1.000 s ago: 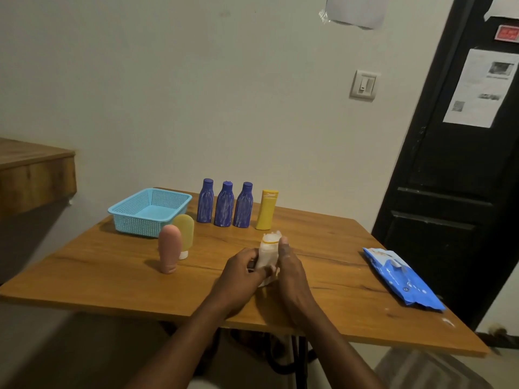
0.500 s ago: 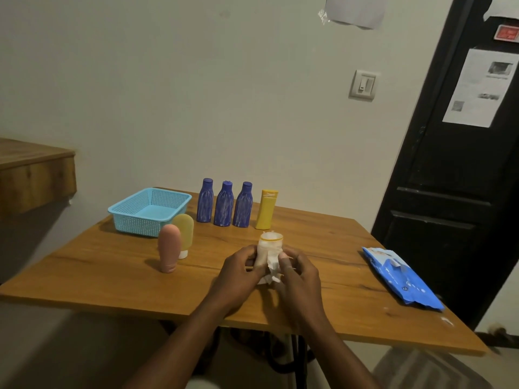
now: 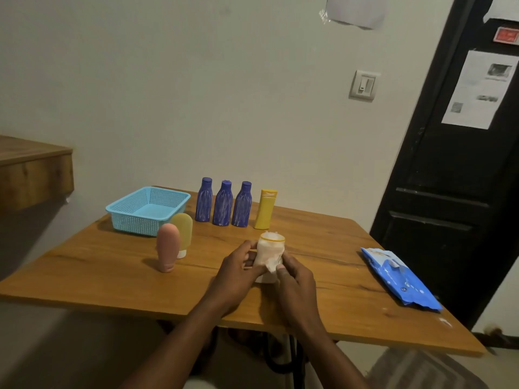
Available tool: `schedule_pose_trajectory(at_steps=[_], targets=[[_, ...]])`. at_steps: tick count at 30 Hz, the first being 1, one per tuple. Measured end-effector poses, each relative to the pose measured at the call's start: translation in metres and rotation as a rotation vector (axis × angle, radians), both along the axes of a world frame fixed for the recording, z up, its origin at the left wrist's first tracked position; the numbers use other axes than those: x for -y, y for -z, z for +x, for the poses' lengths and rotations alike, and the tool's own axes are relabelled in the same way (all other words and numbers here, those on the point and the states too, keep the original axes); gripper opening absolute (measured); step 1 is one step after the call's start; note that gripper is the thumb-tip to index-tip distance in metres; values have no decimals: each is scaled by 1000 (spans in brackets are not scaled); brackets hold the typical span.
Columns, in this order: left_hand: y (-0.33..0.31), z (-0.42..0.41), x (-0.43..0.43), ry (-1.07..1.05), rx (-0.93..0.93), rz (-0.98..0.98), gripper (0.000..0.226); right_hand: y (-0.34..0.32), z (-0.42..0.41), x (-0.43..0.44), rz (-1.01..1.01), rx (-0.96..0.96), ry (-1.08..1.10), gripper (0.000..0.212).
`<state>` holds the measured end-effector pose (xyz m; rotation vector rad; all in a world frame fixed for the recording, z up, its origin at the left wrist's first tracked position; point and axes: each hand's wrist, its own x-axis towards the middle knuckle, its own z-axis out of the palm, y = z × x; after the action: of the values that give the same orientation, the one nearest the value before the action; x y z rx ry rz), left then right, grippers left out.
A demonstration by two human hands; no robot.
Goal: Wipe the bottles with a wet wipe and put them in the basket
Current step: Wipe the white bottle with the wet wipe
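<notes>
Near the front middle of the worktop (image 3: pixel 112 279), seen from the head camera, both hands are closed round a small white bottle (image 3: pixel 270 255) that stands upright with its base on the wood. The left hand (image 3: pixel 238 272) curls its fingers round the bottle's left side to steady it. The right hand (image 3: pixel 295 279) presses a crumpled wet wipe (image 3: pixel 268 262) against the bottle's front and right side, thumb on the cloth.

This looks like the wiping of the first bottle, about midway. The light blue basket (image 3: pixel 134 224) at the back left is empty, so nothing has been put away yet. Six more wait: a pink bottle (image 3: pixel 168 247) and a pale yellow tube (image 3: pixel 183 230) just in front of the basket, then a row of three dark blue bottles (image 3: pixel 223 203) with a yellow bottle (image 3: pixel 265 209) at its right end. None of them shows whether it has been wiped.

A blue pack of wipes (image 3: pixel 401 279) lies flat near the worktop's right edge, well apart from the hands.
</notes>
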<state>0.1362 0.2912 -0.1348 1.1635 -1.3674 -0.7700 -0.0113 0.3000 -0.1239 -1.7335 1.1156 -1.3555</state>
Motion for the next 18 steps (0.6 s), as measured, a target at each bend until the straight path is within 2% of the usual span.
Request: schedule_pose_trajectory(at_steps=[2, 5, 8, 13, 18], targets=[[0, 1, 0, 35, -22, 10, 46, -5, 2, 6, 1, 17, 16, 36], [1, 1, 0, 21, 27, 7, 50, -12, 0, 10, 126, 100, -27, 34], [3, 2, 1, -46, 94, -6, 55, -7, -4, 9, 176, 22, -13, 33], [4, 2, 1, -62, 88, 4, 56, 8, -6, 2, 67, -121, 75, 28], [2, -3, -2, 58, -33, 54, 57, 5, 3, -12, 31, -111, 42, 28]])
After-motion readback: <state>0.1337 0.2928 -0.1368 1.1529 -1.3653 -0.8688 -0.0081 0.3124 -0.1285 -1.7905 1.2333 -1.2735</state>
